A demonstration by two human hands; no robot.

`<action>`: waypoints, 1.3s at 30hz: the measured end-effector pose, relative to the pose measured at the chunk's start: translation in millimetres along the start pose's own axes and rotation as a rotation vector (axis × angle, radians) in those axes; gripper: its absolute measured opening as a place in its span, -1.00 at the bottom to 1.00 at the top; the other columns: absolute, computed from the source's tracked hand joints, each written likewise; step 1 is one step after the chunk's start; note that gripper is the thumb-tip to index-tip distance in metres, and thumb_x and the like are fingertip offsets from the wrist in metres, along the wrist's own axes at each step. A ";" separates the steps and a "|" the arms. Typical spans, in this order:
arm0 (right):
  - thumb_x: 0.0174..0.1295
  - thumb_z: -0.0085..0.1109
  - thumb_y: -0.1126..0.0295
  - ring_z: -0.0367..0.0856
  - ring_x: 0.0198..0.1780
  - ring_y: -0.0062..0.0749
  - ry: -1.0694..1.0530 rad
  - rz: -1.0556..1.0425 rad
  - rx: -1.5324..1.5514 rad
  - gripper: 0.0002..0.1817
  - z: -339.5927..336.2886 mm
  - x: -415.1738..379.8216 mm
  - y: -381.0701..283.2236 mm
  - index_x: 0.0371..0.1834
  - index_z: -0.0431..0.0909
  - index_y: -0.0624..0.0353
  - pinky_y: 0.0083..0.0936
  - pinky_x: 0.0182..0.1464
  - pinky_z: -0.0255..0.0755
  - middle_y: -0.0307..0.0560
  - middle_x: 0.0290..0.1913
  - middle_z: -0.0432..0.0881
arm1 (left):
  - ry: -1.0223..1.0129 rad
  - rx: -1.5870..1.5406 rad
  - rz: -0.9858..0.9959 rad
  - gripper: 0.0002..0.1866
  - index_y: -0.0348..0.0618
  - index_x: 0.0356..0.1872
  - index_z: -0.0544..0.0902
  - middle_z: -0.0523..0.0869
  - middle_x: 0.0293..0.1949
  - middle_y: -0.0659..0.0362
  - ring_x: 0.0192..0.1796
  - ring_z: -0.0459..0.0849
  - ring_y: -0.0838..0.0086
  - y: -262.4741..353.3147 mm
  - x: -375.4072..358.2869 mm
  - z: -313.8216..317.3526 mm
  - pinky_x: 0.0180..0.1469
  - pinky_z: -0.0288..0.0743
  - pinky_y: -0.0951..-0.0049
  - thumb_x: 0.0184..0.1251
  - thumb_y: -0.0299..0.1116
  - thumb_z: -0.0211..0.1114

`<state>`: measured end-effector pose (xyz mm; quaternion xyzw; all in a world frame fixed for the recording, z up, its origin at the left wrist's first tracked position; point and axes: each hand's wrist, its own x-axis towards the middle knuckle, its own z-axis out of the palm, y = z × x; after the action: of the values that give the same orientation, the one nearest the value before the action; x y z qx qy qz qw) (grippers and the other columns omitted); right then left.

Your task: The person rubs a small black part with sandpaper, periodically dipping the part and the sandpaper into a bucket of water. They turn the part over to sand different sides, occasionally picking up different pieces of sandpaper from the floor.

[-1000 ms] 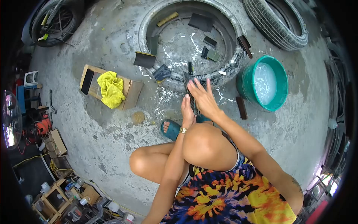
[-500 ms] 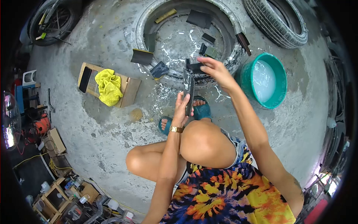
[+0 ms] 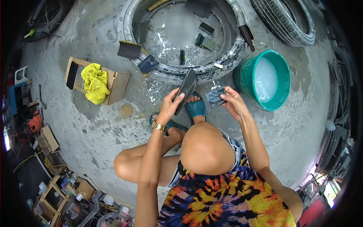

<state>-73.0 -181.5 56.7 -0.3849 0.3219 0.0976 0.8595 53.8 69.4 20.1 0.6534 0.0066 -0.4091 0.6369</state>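
Note:
My left hand (image 3: 169, 108) grips the lower end of a long, narrow black panel (image 3: 186, 90) with a woven carbon-look surface, tilted upward. In my right hand (image 3: 236, 103), pinched between thumb and fingers, is a small dark, wet sheet that looks like sandpaper (image 3: 214, 97). The sheet and the panel are apart. Just beyond both hands lies a wet tyre (image 3: 170, 78) on its side. Dark sheets (image 3: 148, 64) rest against its near left rim, and several small dark blocks (image 3: 206, 28) lie inside it.
A green bucket (image 3: 245, 77) of cloudy water stands to the right. Behind it leans another tyre (image 3: 302, 36). On the left, a wooden box (image 3: 120, 80) bears a yellow cloth (image 3: 91, 81) and a black strip (image 3: 72, 75). A dark brown piece (image 3: 246, 36) sits on the tyre's right rim.
My right hand has drawn back from the panel's far end, down and to the right, with the dark sheet in view. My left hand has shifted left, and the panel leans more.

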 end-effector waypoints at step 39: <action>0.14 0.21 0.62 0.52 -0.12 -0.44 -0.140 -0.602 -1.143 -0.78 79.8 64.5 -33.6 -0.13 0.54 0.25 -0.56 -0.02 0.38 -0.14 -0.19 0.53 | -0.030 1.124 0.107 -0.55 -0.11 -0.01 0.46 0.70 -0.40 -0.14 -0.26 0.67 -0.09 100.6 -14.7 -22.9 -0.20 0.54 0.00 0.02 -0.34 0.36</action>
<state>29.0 -151.9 75.9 -0.8477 0.0408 0.0333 0.5278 109.4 77.1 107.9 0.8856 -0.2546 -0.3262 0.2110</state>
